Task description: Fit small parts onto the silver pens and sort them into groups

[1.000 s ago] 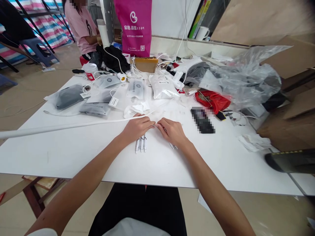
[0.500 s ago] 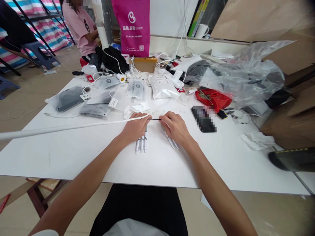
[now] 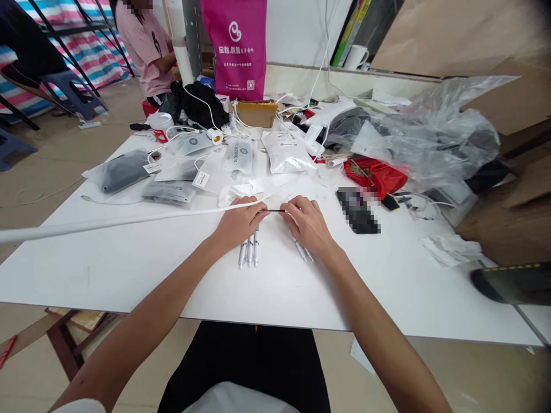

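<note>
Between my two hands a thin black rod [image 3: 274,210], which looks like a pen refill, stretches level just above the white table. My left hand [image 3: 241,221] is closed, pinching its left end with thumb and fingertips. At the other end, the fingers of my right hand [image 3: 303,222] are closed on it too. White click pens [image 3: 249,253] lie side by side below my left hand, their upper parts covered by it. More white pens [image 3: 305,252] stick out from beneath my right hand, mostly hidden. A white cable [image 3: 172,217] passes in front of my left hand.
Plastic-wrapped packets [image 3: 167,191] spread over the table's left rear. Behind my hands sits a white bag [image 3: 287,152]. To the right lie a phone [image 3: 358,211], a red bag [image 3: 376,176] and clear plastic wrap [image 3: 443,132]. A person in pink [image 3: 144,51] sits beyond the table.
The camera view has shifted slightly. Both hands keep their grip on the black refill, with hardly any movement, and the pens lie as before.
</note>
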The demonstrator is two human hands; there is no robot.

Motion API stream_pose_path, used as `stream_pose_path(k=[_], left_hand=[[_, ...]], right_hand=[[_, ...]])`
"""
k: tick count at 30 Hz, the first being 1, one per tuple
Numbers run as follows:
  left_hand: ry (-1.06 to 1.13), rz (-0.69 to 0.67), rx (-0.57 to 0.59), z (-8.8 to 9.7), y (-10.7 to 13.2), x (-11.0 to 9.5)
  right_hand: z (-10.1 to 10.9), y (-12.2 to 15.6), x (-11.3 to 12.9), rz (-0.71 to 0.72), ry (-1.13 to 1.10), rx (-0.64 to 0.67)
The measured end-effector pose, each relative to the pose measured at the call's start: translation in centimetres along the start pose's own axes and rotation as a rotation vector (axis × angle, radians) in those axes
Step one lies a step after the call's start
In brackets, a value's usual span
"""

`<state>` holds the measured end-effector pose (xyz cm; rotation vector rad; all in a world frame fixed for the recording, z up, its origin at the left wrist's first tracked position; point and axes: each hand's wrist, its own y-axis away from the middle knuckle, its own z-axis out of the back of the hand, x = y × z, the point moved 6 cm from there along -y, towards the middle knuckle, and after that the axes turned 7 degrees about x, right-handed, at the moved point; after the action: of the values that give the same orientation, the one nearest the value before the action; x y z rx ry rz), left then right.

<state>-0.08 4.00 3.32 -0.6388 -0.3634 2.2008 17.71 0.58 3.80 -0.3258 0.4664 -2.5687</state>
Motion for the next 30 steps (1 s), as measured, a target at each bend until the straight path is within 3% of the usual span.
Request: stream_pose_path(k=[22,30], left_hand=[[0.008,0.032,-0.049,0.51,0.0,0.6],[0.023,-0.032,-0.028,-0.03,0.03,0.2]], right_hand=[[0.47,0.19,-0.87,-0.009,-0.033,-0.049],[-0.01,0.09,-0.03,0.01,-0.057,-0.021]])
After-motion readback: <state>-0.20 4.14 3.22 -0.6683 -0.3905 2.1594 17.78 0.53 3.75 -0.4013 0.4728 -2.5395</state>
